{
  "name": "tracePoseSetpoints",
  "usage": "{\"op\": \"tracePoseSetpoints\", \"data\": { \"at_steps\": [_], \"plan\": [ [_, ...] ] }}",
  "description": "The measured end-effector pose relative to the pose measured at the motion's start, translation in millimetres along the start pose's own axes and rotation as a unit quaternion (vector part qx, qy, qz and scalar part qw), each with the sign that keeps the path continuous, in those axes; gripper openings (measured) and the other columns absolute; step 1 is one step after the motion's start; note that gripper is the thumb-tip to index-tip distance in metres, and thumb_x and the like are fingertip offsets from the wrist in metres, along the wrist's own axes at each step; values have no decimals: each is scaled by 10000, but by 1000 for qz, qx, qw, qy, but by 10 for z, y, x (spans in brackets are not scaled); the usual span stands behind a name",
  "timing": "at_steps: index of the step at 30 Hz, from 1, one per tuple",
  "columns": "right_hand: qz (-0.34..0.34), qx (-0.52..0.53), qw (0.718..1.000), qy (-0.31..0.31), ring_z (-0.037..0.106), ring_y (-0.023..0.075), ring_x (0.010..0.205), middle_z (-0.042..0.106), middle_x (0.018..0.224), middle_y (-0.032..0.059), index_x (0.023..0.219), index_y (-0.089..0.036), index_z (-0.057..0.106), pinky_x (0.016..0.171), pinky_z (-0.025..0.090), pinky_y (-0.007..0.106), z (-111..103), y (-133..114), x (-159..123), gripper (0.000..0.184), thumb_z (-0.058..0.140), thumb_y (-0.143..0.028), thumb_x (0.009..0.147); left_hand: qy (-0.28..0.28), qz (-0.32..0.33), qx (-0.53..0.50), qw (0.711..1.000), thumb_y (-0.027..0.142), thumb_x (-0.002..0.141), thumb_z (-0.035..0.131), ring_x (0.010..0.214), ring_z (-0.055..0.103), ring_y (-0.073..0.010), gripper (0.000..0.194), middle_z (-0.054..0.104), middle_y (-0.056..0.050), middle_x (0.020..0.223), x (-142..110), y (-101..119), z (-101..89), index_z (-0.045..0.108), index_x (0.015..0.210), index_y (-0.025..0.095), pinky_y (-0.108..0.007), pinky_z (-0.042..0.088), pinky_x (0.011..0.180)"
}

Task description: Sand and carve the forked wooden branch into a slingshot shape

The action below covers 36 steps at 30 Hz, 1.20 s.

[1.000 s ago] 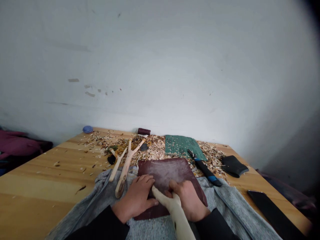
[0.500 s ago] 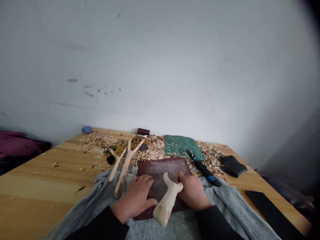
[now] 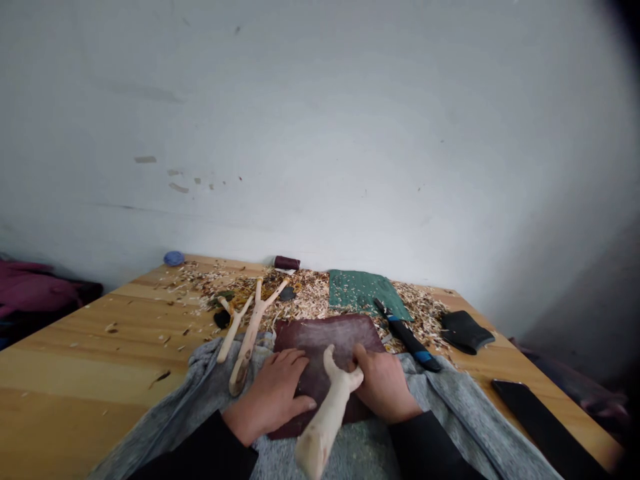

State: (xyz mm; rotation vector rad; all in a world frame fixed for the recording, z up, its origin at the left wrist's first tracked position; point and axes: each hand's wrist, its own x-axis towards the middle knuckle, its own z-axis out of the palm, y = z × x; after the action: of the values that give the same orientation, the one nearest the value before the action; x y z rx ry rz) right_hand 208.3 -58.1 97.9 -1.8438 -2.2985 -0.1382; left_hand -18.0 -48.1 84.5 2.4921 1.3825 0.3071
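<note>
A peeled, forked piece of wood (image 3: 327, 415), Y-shaped like a slingshot frame, lies tilted over a dark red sheet of sandpaper (image 3: 320, 337) with pale dust on it. My right hand (image 3: 383, 383) is closed around one prong of the fork, its thumb and fingers at the sheet. My left hand (image 3: 277, 393) lies flat on the sheet's left side, fingers stretched out. Under the sheet spreads a grey cloth (image 3: 175, 400). Left of my left hand rest a larger forked stick (image 3: 250, 333) and a smaller forked stick (image 3: 233, 333).
Wood shavings (image 3: 310, 297) cover the back of the wooden table (image 3: 75, 360). A green sheet (image 3: 367, 290), a black and blue utility knife (image 3: 410, 340), a black folded piece (image 3: 465, 331) and a phone (image 3: 545, 423) lie rightward. A thread spool (image 3: 287, 263) stands near the wall.
The forked wood has shifted slightly toward me and left, its thick end now lower in view. My right hand moved a little with it; my left hand stays put.
</note>
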Motion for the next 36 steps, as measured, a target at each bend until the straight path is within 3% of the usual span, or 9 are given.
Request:
{"op": "tracePoseSetpoints", "data": {
  "at_steps": [4, 11, 13, 22, 26, 32, 36],
  "plan": [
    [25, -23, 999, 20, 679, 199, 628, 713, 680, 67, 817, -180, 591, 524, 197, 285, 47, 74, 17, 98, 515, -226, 858, 2, 0, 2, 1000, 352, 772, 616, 1281, 444, -291, 502, 534, -103, 1370, 4, -9, 14, 561, 1249, 208, -432, 314, 1084],
    [-118, 117, 986, -15, 660, 140, 601, 711, 674, 5, 788, -200, 603, 517, 244, 260, -82, -154, -83, 147, 501, -270, 867, 3, 1, -15, 1000, 352, 767, 631, 1272, 450, -301, 489, 541, -109, 1360, 7, -2, -2, 571, 1224, 191, -465, 317, 1082],
    [-132, 130, 983, -12, 660, 137, 599, 709, 668, 0, 777, -198, 591, 513, 244, 259, -80, -201, -97, 131, 503, -253, 856, -1, 0, -12, 1000, 342, 772, 623, 1272, 451, -296, 476, 541, -107, 1360, 8, 10, -17, 571, 1221, 191, -459, 322, 1077],
    [20, -21, 999, 19, 685, 214, 641, 722, 703, 65, 842, -183, 596, 522, 190, 290, 77, 24, 11, 99, 502, -212, 859, 10, 6, -7, 1000, 345, 780, 618, 1259, 459, -302, 480, 539, -108, 1357, 27, -81, 93, 571, 1233, 190, -434, 314, 1071],
    [-5, -2, 1000, 10, 683, 209, 638, 715, 689, 70, 826, -178, 606, 523, 211, 292, 60, 16, -9, 105, 526, -242, 851, 7, 2, -1, 1000, 355, 785, 608, 1270, 453, -288, 480, 535, -81, 1372, 25, -90, 98, 560, 1246, 232, -441, 308, 1079],
    [-123, 132, 983, -24, 660, 142, 608, 711, 678, 11, 791, -189, 608, 526, 268, 249, -68, -176, -95, 139, 510, -258, 862, 1, 2, -16, 1000, 361, 770, 635, 1270, 450, -291, 488, 546, -114, 1353, 9, -6, 4, 575, 1219, 180, -453, 317, 1077],
    [-83, 111, 990, -28, 669, 159, 620, 726, 688, 25, 789, -192, 624, 520, 247, 256, -67, -159, -66, 126, 544, -266, 852, -6, -8, -13, 1000, 386, 754, 657, 1285, 436, -304, 544, 528, -117, 1375, 14, -9, 6, 562, 1250, 182, -459, 309, 1088]
  ]
}}
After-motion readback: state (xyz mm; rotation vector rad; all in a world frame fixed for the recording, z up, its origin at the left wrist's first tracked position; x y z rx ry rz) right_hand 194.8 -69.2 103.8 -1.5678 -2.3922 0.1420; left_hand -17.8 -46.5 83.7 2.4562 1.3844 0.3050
